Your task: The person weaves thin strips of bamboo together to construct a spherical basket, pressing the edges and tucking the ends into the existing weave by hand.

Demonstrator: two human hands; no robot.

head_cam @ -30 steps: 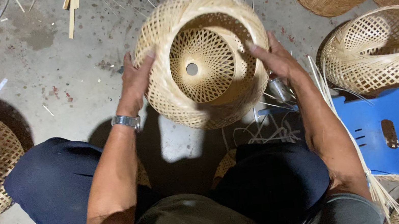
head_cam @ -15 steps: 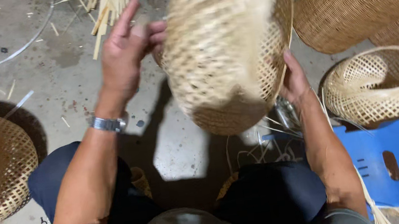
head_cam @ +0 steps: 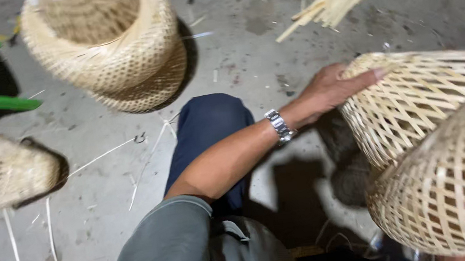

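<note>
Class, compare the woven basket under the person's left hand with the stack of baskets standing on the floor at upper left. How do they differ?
The open-weave basket lies tipped on its side under the left hand; the stacked baskets stand upright, untouched. The open-weave basket has wide gaps between crossing strips; the stacked baskets are tightly woven. The open-weave basket is single; the stacked baskets sit nested. Both are pale bamboo-coloured weave.

The left arm [head_cam: 230, 157] reaches from near left toward the right, bent at the elbow, forearm bare below a grey sleeve. The left hand [head_cam: 331, 87] lies palm down, fingers [head_cam: 366, 76] stretched flat to the right. The right hand is hidden.
</note>
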